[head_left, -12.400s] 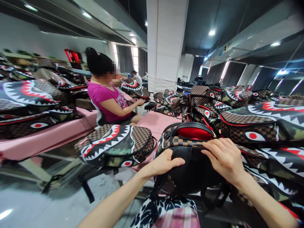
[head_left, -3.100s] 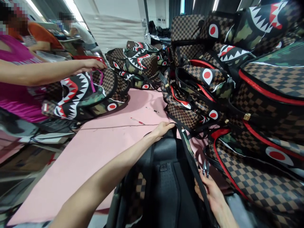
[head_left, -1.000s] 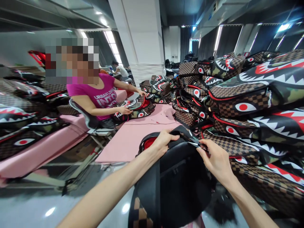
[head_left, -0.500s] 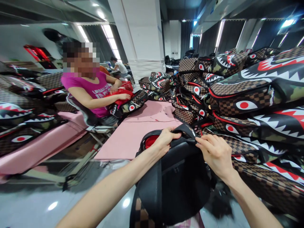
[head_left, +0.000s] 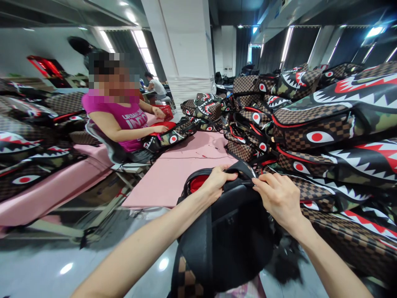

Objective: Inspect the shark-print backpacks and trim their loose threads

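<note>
A black backpack (head_left: 238,236) with a brown checked part and red lining stands upright in front of me, its black back panel and straps towards me. My left hand (head_left: 217,182) is closed on its top edge beside the carry handle, thumb pointing right. My right hand (head_left: 277,196) pinches the black edge at the top right, close to the strap end; what lies exactly between thumb and finger is too small to make out. The red lining (head_left: 197,183) shows through an opening left of my left wrist.
A pink-covered table (head_left: 164,178) lies ahead, with small tools on it. Stacked shark-print backpacks (head_left: 322,132) crowd the right; more lie at left. A seated co-worker (head_left: 124,120) handles a similar bag across the table. A white pillar (head_left: 186,49) rises behind.
My right hand has shifted very slightly left along the bag's top edge. My left hand keeps its place. The co-worker's hands have moved apart, and the co-worker leans a little to the right.
</note>
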`<state>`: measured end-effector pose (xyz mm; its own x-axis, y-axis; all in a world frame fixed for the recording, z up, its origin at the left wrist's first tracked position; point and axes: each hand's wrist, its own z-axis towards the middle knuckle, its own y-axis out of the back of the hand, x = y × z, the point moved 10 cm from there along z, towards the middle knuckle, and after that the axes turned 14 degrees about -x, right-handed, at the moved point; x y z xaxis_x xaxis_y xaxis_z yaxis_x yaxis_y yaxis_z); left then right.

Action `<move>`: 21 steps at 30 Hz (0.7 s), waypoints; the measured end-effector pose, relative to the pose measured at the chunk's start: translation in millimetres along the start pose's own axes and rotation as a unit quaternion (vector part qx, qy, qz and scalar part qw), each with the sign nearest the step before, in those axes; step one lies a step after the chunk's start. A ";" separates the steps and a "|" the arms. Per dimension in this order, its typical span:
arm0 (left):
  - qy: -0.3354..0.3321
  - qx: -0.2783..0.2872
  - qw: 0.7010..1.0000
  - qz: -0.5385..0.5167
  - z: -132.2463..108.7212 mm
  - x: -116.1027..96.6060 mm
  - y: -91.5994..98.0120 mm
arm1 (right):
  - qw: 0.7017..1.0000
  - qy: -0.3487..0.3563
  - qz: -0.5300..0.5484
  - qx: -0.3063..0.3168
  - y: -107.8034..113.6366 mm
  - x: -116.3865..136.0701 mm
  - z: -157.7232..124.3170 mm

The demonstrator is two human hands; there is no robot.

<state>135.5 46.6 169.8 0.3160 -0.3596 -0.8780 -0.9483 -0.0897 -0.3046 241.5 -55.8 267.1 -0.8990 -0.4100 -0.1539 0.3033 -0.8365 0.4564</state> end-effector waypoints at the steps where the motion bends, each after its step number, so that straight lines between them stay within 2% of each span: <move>1: -0.002 -0.004 1.000 0.002 -0.3 -0.1 0.4 | 1.000 0.006 -0.006 0.003 0.7 1.2 1.4; 6: -0.012 -0.012 1.000 0.015 -1.4 -0.4 0.2 | 0.999 0.041 -0.026 0.014 1.1 7.1 5.3; 14: -0.004 -0.005 1.000 0.012 -0.2 0.1 -1.5 | 0.999 -0.016 0.035 -0.013 6.5 -5.6 -2.3; 21: -0.002 -0.008 1.000 0.014 2.0 0.3 0.3 | 1.000 -0.011 0.024 0.002 0.8 -6.9 -2.2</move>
<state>135.3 48.3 168.7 0.2900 -0.3585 -0.8873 -0.9569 -0.0948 -0.2745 248.6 -54.4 266.5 -0.8903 -0.4411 -0.1133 0.3441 -0.8146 0.4670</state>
